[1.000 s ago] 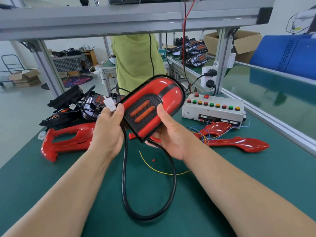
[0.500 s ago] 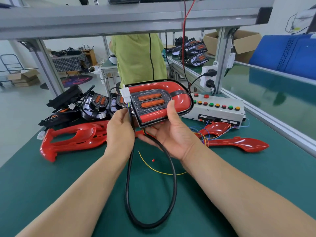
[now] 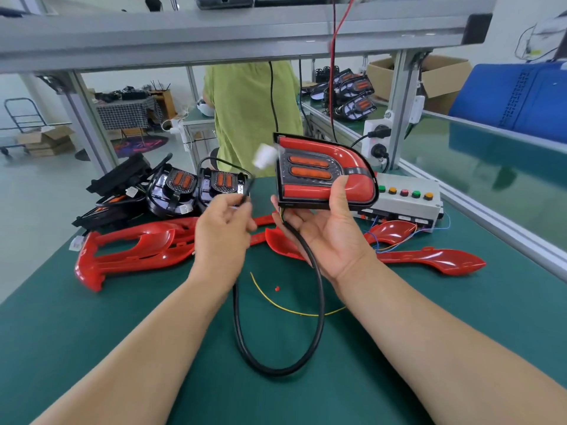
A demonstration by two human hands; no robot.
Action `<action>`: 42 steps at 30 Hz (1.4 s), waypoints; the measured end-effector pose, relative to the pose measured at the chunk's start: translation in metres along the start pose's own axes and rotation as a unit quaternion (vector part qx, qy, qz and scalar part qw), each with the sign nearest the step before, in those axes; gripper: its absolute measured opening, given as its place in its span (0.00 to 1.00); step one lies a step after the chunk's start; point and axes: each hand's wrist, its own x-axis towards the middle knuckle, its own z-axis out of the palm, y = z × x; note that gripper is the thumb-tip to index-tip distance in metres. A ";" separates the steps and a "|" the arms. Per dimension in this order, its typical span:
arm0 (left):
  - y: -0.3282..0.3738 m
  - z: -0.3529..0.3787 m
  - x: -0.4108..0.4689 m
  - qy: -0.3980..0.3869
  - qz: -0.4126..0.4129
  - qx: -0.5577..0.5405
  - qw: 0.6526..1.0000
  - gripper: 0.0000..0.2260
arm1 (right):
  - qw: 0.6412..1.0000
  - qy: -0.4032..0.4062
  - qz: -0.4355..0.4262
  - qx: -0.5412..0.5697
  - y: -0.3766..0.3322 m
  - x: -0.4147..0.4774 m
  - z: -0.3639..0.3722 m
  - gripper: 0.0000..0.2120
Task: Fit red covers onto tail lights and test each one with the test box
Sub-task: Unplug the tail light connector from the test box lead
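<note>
My right hand holds up a tail light with a red cover fitted, thumb across its front. Its thick black cable loops down onto the green mat and back up to my left hand, which pinches the cable just below the blurred white plug. The white test box with its row of coloured buttons sits right behind the light. Loose red covers lie on the left, and another red cover lies on the right. Uncovered black tail lights are piled at the back left.
A thin yellow wire and a small red scrap lie on the mat near the cable loop. A person in a green top stands beyond the bench. An aluminium frame post with a socket rises at the right.
The right hand has turned the tail light level and raised it to the right. The left hand let go of the light and now pinches the cable, and the plug has swung up.
</note>
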 end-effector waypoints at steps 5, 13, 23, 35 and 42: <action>-0.001 -0.012 0.007 0.016 -0.095 -0.032 0.995 0.03 | 0.996 -0.055 0.037 -0.061 0.003 -0.003 -0.002 0.43; 0.008 -0.004 -0.006 -0.185 -0.046 0.089 0.978 0.11 | 0.994 -0.088 -0.003 -0.058 -0.002 0.000 -0.003 0.36; 0.006 -0.045 0.015 -0.231 -0.067 0.296 0.925 0.11 | 0.990 0.031 -0.112 0.085 -0.071 0.001 -0.037 0.31; 0.019 -0.041 0.011 -0.077 0.044 -0.079 0.993 0.12 | 0.962 -0.140 0.197 -0.130 -0.039 -0.010 -0.015 0.20; 0.025 -0.036 0.011 -0.119 -0.044 -0.250 0.960 0.16 | 0.951 -0.141 0.189 -0.199 -0.032 -0.011 0.003 0.30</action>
